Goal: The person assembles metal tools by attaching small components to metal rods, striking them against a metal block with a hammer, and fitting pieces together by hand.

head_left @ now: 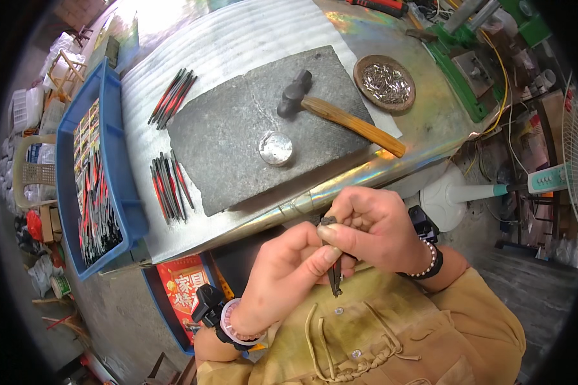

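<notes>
My left hand [282, 269] and my right hand [382, 234] meet in front of my chest, just off the table's near edge. Both have their fingers closed around a slender dark piece [335, 282]. Its lower end points down below my thumbs, and a dark, rough end [328, 221] shows above them. My fingers hide the middle, so its kind is unclear. Beyond my hands, a hammer [353, 124] with a wooden handle lies on a grey stone slab [228, 170]. A round, shiny metal disc [275, 149] rests nearer on the same slab.
Two bundles of thin black and red sticks [173, 99] lie left of the slab. A blue tray [132, 215] farther left holds many more. Right of the slab sits a round brown dish [364, 88] of small metal pieces. A green machine [453, 74] and a fan [444, 196] stand right.
</notes>
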A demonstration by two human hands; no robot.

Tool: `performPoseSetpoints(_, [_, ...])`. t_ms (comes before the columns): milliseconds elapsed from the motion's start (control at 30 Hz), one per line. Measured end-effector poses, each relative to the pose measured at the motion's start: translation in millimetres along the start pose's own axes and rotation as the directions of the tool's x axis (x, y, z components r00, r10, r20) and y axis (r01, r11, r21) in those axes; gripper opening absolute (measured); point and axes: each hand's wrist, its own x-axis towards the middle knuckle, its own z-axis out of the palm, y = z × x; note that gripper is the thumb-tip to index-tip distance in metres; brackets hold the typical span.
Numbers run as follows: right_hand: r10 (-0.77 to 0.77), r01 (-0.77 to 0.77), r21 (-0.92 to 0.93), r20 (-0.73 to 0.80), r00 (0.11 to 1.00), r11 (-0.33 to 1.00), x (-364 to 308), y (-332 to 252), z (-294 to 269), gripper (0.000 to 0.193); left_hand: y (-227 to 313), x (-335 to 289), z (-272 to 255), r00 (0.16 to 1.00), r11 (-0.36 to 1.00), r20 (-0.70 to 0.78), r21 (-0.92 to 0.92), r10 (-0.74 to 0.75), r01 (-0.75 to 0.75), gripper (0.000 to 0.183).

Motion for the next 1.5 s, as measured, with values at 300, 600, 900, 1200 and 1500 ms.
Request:
performPoseSetpoints(300, [0.168,-0.157,0.230,-0.028,0.985,0.960,22,25,-7,0.014,-6,11,-9,0.982,0.935,0.015,-0.303,-0.190,0.186,0.018])
performPoseSetpoints(600, [0.194,-0.173,0.267,-0.052,0.980,0.948,24,30,-6,0.017,-6,13,-13,0.970,0.895,0.030,-0.379,-0.241,0.234,0.020])
performPoseSetpoints(900, [0.137,-0.107,0.270,-0.096,0.986,0.957,19,29,-3,0.015,-5,15,-14,0.971,0.891,0.080,-0.387,-0.224,0.237,0.020])
performPoseSetpoints(1200, [0.138,-0.100,0.322,-0.099,0.986,0.942,19,29,-7,0.017,-2,22,-16,0.960,0.874,0.147,-0.398,-0.237,0.277,0.022])
performPoseSetpoints(1500, [0.178,-0.113,0.384,-0.138,0.974,0.916,17,28,-8,0.017,-1,29,-15,0.952,0.856,0.176,-0.418,-0.251,0.303,0.022])
